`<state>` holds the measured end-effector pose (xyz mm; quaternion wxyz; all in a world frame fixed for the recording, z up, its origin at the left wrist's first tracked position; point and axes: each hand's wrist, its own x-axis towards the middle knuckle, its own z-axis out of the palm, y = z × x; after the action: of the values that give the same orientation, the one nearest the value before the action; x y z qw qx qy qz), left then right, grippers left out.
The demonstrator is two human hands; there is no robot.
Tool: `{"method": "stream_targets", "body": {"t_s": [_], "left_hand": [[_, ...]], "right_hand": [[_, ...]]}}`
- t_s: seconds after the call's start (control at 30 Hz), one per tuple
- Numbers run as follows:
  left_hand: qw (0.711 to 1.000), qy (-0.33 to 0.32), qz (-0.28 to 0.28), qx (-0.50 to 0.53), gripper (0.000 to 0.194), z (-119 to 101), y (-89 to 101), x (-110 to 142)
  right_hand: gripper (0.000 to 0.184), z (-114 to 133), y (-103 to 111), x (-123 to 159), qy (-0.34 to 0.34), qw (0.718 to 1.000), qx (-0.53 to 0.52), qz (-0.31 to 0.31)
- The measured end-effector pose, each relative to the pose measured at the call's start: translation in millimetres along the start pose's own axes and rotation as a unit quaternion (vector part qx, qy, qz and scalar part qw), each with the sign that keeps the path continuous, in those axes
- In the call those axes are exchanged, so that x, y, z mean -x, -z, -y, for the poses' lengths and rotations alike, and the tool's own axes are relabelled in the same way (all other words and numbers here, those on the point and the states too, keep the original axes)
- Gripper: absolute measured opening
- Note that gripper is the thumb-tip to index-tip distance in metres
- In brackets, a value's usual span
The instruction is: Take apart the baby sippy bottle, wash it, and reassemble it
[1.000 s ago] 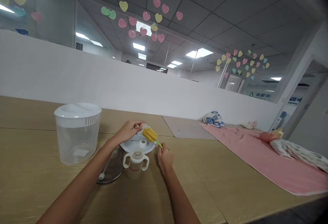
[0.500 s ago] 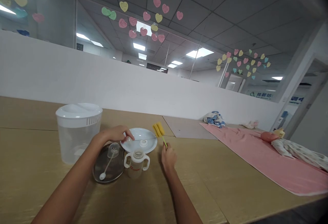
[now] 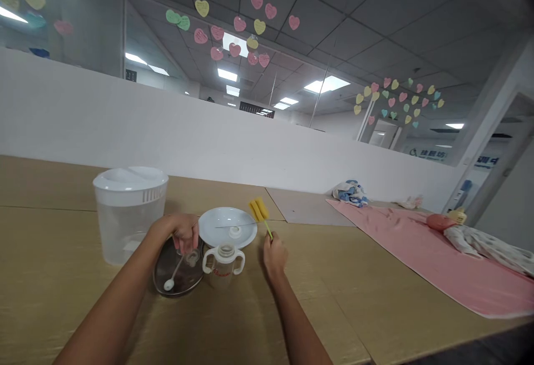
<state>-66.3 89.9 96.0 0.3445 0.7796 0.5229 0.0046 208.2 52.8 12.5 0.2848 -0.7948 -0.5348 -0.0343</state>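
A bottle brush (image 3: 259,211) with a yellow sponge head and a thin green handle is gripped in the closed right hand (image 3: 274,255). Its long axis is tilted up and to the left, so the sponge head points away from the person, above and beyond the hand, with the green handle running down into the fist. The brush is held clear of a white plate (image 3: 227,226), which is just left of the sponge head. A white bottle collar (image 3: 235,232) is seated on the plate.

The left hand (image 3: 178,232) is held lower and to the left, with its fingers (image 3: 189,240) curled down at a clear straw piece (image 3: 192,257). Whether that piece is gripped cannot be told. The piece's thin stem, tipped with a white ball, lies on a round glass lid (image 3: 175,281) beneath the hand.

A two-handled sippy bottle (image 3: 223,267) is placed between the hands. A large clear lidded container (image 3: 129,215) stands beyond and left of the left hand. All of these are carried on the desk (image 3: 334,281). A pink mat (image 3: 417,248) is spread well to the right of the right hand.
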Motion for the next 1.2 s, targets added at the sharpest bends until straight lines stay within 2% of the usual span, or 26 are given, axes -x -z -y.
{"method": "stream_targets", "body": {"t_s": [0.1,0.23,0.33,0.4,0.57,0.67,0.77,0.87,1.0,1.2], "left_hand": [[0.995,0.039,0.087,0.023,0.012,3.9,-4.8,-9.4],[0.994,0.075,0.074,0.023,0.013,8.5,-7.5,-17.4],[0.993,0.115,0.032,0.006,0.013,11.9,-7.4,-19.8],[0.994,0.109,-0.006,-0.012,0.012,12.0,-5.6,-18.7],[0.984,0.05,-0.144,-0.087,0.009,-4.6,6.2,-3.2],[0.963,0.002,-0.245,-0.116,0.024,-20.8,13.1,5.9],[0.947,-0.02,-0.295,-0.122,0.035,-32.3,13.5,5.6],[0.936,-0.06,-0.327,-0.116,0.031,-37.8,5.5,-3.8],[0.949,-0.124,-0.277,-0.087,0.039,-41.0,-14.9,-24.7],[0.962,-0.191,-0.18,-0.077,0.041,-43.0,-46.5,-54.0]], "right_hand": [[0.033,-0.7,-1.4,-0.3,0.001,1.0,0.002,0.0],[0.034,-1.1,-2.6,-1.1,0.007,1.0,0.004,-0.004],[0.034,-0.4,-2.0,-1.1,0.007,1.0,0.004,0.001],[0.034,0.3,-1.3,-0.8,0.007,1.0,0.0,0.004],[0.034,0.9,-0.9,0.2,0.006,1.0,-0.007,-0.003],[0.034,0.9,-1.2,0.4,0.005,1.0,-0.012,0.002],[0.032,0.6,-1.0,0.5,0.007,1.0,-0.02,0.0],[0.028,0.7,-0.1,0.7,0.004,1.0,-0.031,0.001],[0.026,1.9,1.3,1.4,-0.012,0.999,-0.044,0.001],[0.028,2.8,-0.2,2.5,-0.02,0.996,-0.076,-0.041]]}}
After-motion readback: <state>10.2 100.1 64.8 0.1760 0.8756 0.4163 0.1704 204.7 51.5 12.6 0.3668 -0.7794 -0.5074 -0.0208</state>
